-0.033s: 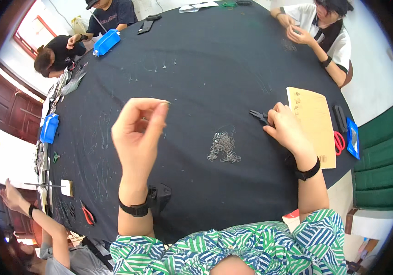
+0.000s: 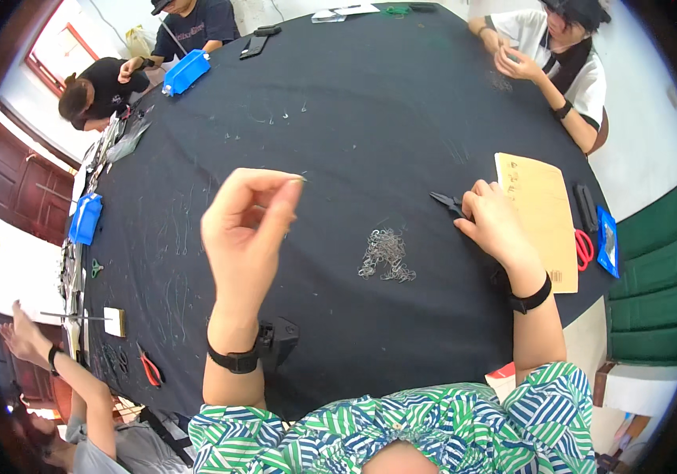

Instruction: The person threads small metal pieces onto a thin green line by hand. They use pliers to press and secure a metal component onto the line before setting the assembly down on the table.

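Black round table [image 2: 370, 118], others seated around. Left hand [image 2: 248, 229] raised, fingertips pinched on thin wire [image 2: 297, 179]: light, springy, best held near its end. Right hand [image 2: 496, 225] closed on pliers [image 2: 447, 203]. Wire pile [image 2: 386, 254] between them.

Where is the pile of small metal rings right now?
In the head view the pile of small metal rings lies on the black tablecloth right of centre, between the raised left hand and the right hand, nearer the right.
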{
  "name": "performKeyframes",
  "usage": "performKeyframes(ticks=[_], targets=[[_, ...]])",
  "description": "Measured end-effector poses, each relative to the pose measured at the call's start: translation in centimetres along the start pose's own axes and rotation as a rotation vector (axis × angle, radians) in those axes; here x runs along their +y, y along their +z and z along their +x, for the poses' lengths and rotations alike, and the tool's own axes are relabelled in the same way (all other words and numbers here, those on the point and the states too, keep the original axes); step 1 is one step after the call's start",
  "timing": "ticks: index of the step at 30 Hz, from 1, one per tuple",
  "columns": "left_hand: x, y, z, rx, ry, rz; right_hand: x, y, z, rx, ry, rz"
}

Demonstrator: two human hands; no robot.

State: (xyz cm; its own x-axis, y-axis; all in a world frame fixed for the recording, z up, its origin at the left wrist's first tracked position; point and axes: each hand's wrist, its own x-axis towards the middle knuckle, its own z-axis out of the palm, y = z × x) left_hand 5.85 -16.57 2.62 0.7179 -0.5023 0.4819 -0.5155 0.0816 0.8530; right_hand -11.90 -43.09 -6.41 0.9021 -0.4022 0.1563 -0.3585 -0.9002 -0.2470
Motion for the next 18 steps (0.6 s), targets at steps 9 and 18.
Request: performKeyframes(ticks=[9,18], targets=[[0.1,0.3,-0.6,-0.044,0.190,0.121,-7.7,-7.2,0.8,-0.181,-0.107,0.805],[0.2,1.4,-0.8,-0.040,0.340,0.248,-12.0,-5.7,3.2,-0.368,-0.211,1.472]])
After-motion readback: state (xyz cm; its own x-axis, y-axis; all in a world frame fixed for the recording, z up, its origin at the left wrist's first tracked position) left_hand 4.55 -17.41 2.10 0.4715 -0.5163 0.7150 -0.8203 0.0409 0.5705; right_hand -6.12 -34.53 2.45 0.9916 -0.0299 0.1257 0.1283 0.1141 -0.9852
